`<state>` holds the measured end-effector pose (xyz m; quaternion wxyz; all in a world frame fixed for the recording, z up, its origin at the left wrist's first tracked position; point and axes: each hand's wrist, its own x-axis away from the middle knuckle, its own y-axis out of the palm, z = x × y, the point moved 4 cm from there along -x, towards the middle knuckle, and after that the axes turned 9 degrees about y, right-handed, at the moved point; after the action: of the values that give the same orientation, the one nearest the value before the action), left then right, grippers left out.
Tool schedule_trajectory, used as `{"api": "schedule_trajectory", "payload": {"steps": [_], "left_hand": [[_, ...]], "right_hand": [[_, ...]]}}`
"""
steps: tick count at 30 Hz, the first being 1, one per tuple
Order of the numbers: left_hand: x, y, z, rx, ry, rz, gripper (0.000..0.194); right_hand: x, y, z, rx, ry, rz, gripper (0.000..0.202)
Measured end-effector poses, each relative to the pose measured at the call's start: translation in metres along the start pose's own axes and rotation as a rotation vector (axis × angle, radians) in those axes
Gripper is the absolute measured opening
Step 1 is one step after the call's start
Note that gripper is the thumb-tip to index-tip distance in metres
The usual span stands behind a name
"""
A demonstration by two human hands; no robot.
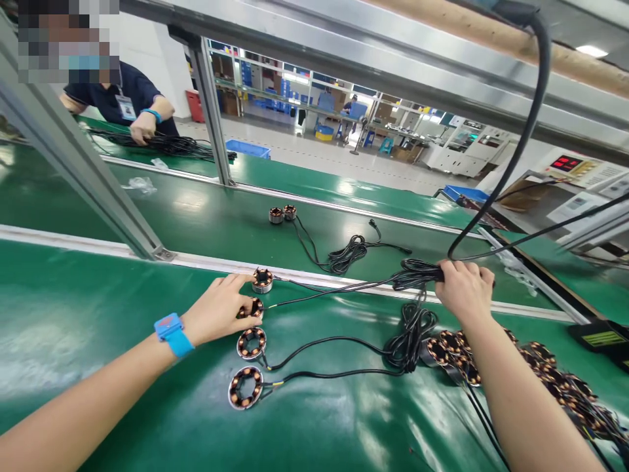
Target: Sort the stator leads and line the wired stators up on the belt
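My left hand (221, 307), with a blue wrist strap (173, 333), has its thumb and fingers around a motor stator (256, 307) with copper windings. Its index finger reaches to the edge of another stator (263, 280) just behind. Closer to me lie two more stators (251, 343), with black leads running right to a coiled cable bundle (411, 335). My right hand (464, 288) is closed on a bundle of black cable (417, 274), whose leads run left to the stators by my left hand. The cable inside the right fist is hidden.
Many stators (540, 370) are heaped at the right beside my forearm. Two stators (282, 214) with coiled cable (348, 254) lie on the belt beyond the white rail (211, 265). Metal posts (211, 111) stand ahead. Across the line, a co-worker's hand (143, 128) rests on black cables.
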<state>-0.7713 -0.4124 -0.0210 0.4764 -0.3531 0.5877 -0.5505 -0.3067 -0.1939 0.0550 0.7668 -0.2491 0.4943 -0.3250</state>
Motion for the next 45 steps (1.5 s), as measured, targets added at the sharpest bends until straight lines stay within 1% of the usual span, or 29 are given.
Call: {"api": "schedule_trajectory", "payload": {"steps": [3,6,8,9,10,11,14,15,16,17,18,20,22,23,24,25,27,29,30,31,33,36,38,40,42,43,45], "left_hand": [[0.001,0.006,0.000,0.020,0.009,0.003,0.036],[-0.009,0.012,-0.003,0.045,0.021,0.004,0.041],[-0.017,0.014,-0.006,0.076,0.042,-0.009,0.042],[-0.020,0.014,-0.007,0.091,0.057,-0.018,0.043],[-0.023,0.013,-0.008,0.104,0.073,-0.027,0.043],[-0.025,0.012,-0.008,0.116,0.089,-0.035,0.044],[-0.023,0.005,-0.002,0.141,0.124,-0.059,0.051],[-0.020,0.002,0.001,0.150,0.130,-0.069,0.053],[-0.016,-0.001,0.005,0.160,0.135,-0.080,0.054],[-0.011,-0.005,0.009,0.170,0.138,-0.090,0.053],[-0.006,-0.010,0.012,0.182,0.143,-0.109,0.051],[-0.002,-0.018,0.015,0.228,0.166,-0.186,0.043],[-0.012,-0.026,0.008,0.284,0.181,-0.268,0.032],[-0.024,-0.029,0.000,0.298,0.172,-0.287,0.028],[-0.042,-0.032,-0.010,0.295,0.145,-0.281,0.028],[-0.065,-0.033,-0.023,0.271,0.100,-0.250,0.034],[-0.119,-0.031,-0.050,0.192,-0.022,-0.170,0.057],[-0.174,-0.022,-0.075,0.115,-0.142,-0.119,0.077],[-0.199,-0.016,-0.084,0.082,-0.188,-0.108,0.080],[-0.222,-0.010,-0.093,0.057,-0.222,-0.104,0.079],[-0.261,0.003,-0.105,0.028,-0.261,-0.118,0.072],[-0.304,0.023,-0.118,0.033,-0.267,-0.176,0.062],[-0.326,0.035,-0.124,0.041,-0.250,-0.226,0.055],[-0.342,0.045,-0.128,0.033,-0.236,-0.269,0.053],[-0.350,0.052,-0.130,0.012,-0.233,-0.291,0.055],[-0.349,0.053,-0.129,0.001,-0.230,-0.295,0.057],[-0.337,0.052,-0.127,-0.017,-0.223,-0.300,0.060]], "right_hand": [[0.004,-0.001,0.008,0.020,-0.005,0.062,0.019],[0.006,-0.002,0.022,0.038,0.005,0.145,0.022],[0.006,0.004,0.029,-0.001,0.012,0.147,0.029],[0.006,0.009,0.030,-0.029,0.006,0.103,0.031],[0.007,0.016,0.029,-0.050,-0.009,0.024,0.034],[0.009,0.025,0.027,-0.060,-0.033,-0.090,0.036],[0.024,0.055,0.015,-0.024,-0.106,-0.556,0.051],[0.030,0.062,0.012,-0.002,-0.117,-0.680,0.057],[0.035,0.065,0.009,0.018,-0.119,-0.764,0.064],[0.038,0.066,0.006,0.034,-0.120,-0.805,0.070],[0.038,0.064,0.002,0.040,-0.127,-0.816,0.074],[0.033,0.054,-0.011,-0.001,-0.174,-0.815,0.078],[0.025,0.037,-0.034,-0.129,-0.244,-0.821,0.075],[0.020,0.029,-0.050,-0.212,-0.277,-0.815,0.070],[0.015,0.021,-0.067,-0.289,-0.301,-0.801,0.064],[0.011,0.014,-0.085,-0.349,-0.317,-0.780,0.058],[0.004,0.009,-0.120,-0.412,-0.330,-0.741,0.054],[0.001,0.012,-0.150,-0.426,-0.319,-0.721,0.061],[0.000,0.016,-0.162,-0.430,-0.311,-0.714,0.065],[-0.001,0.019,-0.171,-0.434,-0.303,-0.707,0.069],[-0.002,0.027,-0.183,-0.442,-0.300,-0.693,0.076],[-0.005,0.034,-0.185,-0.461,-0.333,-0.691,0.082],[-0.012,0.039,-0.178,-0.458,-0.340,-0.682,0.083],[-0.024,0.046,-0.165,-0.395,-0.299,-0.630,0.079],[-0.038,0.057,-0.150,-0.303,-0.242,-0.584,0.073],[-0.044,0.064,-0.144,-0.266,-0.222,-0.577,0.071],[-0.053,0.077,-0.138,-0.239,-0.218,-0.597,0.068]]}}
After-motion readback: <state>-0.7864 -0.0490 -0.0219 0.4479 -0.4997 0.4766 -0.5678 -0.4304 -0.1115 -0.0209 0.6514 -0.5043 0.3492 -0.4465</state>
